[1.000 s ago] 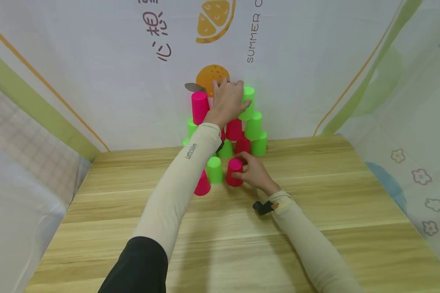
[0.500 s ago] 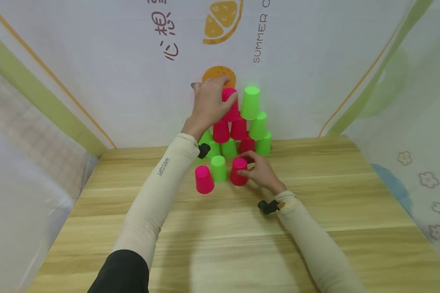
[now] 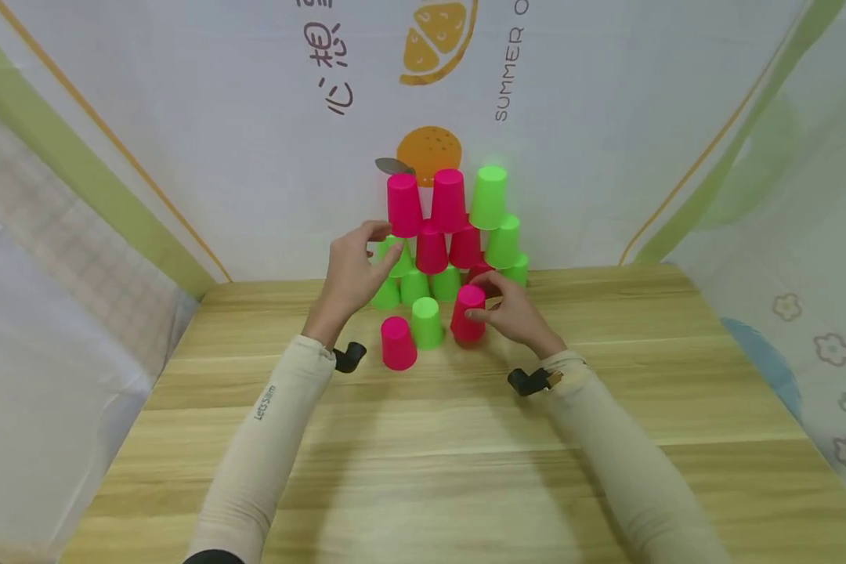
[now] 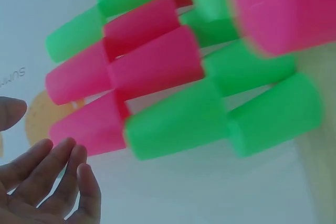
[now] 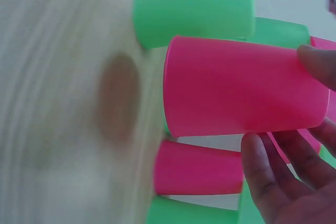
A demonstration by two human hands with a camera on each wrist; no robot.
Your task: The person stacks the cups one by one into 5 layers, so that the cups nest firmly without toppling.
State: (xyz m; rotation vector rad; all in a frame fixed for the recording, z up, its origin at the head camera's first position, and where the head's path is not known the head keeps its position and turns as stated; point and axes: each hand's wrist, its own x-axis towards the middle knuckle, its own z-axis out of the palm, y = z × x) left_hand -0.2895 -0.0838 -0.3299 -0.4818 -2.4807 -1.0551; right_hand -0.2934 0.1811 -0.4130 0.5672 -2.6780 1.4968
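My right hand grips an upside-down pink cup between thumb and fingers. In the right wrist view this pink cup is just off the tabletop, its shadow apart from its rim. My left hand has its fingers extended and holds nothing, close to the left side of a cup stack. The stack's top row has a pink cup, another pink cup and a green cup. Beneath is a row with green cups at its ends and pink ones between. The bottom row is partly hidden.
In front of the stack, a pink cup and a green cup stand upside down on the wooden table. A white printed cloth hangs right behind the stack, with more cloth at both sides.
My left hand has come away from the stack's top, leftward and down, leaving the top-row pink cups in place. My right hand has lifted its pink cup slightly off the table.
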